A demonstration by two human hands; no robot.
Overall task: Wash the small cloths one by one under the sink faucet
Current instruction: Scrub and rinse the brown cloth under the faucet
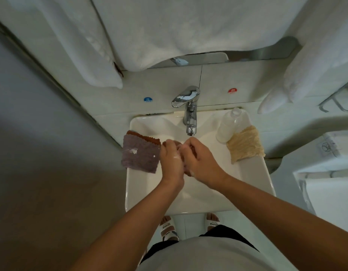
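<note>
Under the faucet (189, 114), the left hand (172, 159) and right hand (201, 162) press together, fingers curled around a soapy cloth (186, 169). A purple cloth (140, 153) drapes the sink (253, 184) rim's left side.

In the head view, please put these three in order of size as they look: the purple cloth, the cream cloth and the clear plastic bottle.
Largest to smallest:
1. Purple square cloth on the sink's left rim
2. Cream knitted cloth on the right rim, only slightly smaller-looking, so this order is unsure
3. Clear plastic bottle, plainly smallest

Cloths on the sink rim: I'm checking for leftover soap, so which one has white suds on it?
The purple cloth on the left rim, beside the left hand; the beige cloth opposite shows none.
</note>
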